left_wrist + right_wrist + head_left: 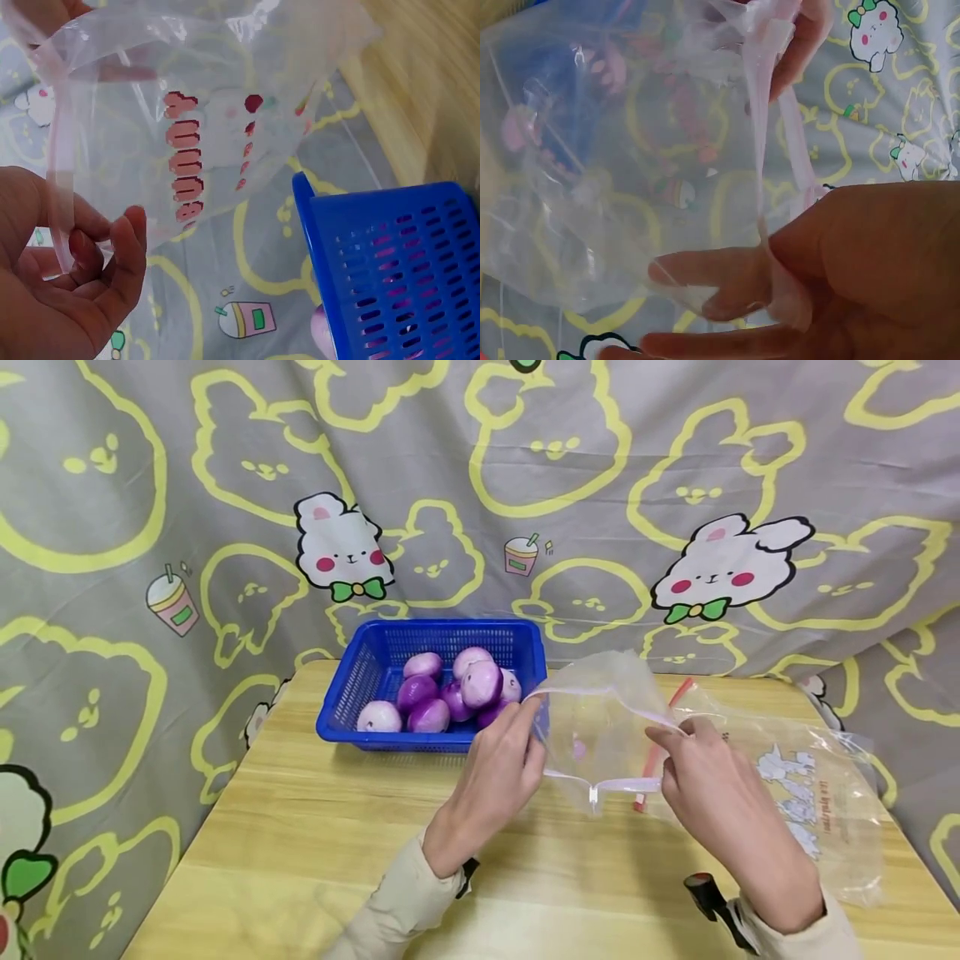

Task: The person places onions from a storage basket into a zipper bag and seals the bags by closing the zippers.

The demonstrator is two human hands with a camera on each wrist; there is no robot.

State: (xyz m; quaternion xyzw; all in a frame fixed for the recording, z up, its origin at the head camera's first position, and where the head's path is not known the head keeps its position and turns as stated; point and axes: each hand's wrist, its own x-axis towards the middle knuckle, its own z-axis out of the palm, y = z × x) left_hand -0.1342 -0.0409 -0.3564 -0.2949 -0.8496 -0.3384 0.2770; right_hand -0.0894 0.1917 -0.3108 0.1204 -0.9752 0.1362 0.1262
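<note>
A clear zip bag (607, 727) with a pink-white zip strip is held up over the wooden table (315, 827), its mouth pulled open. My left hand (498, 772) pinches the left side of the strip (64, 187). My right hand (712, 793) pinches the right side of the strip (761, 150), fingers tucked against the film. Just left of the bag stands a blue plastic basket (375, 672) holding several purple onions (450, 693). The bag (225, 112) shows pink printed letters in the left wrist view, with the basket (397, 262) beside it.
More clear printed bags (810, 793) lie flat on the table to the right, under my right forearm. A red strip (678, 693) lies behind the held bag. A grey rabbit-print cloth (480, 485) hangs behind and around the table.
</note>
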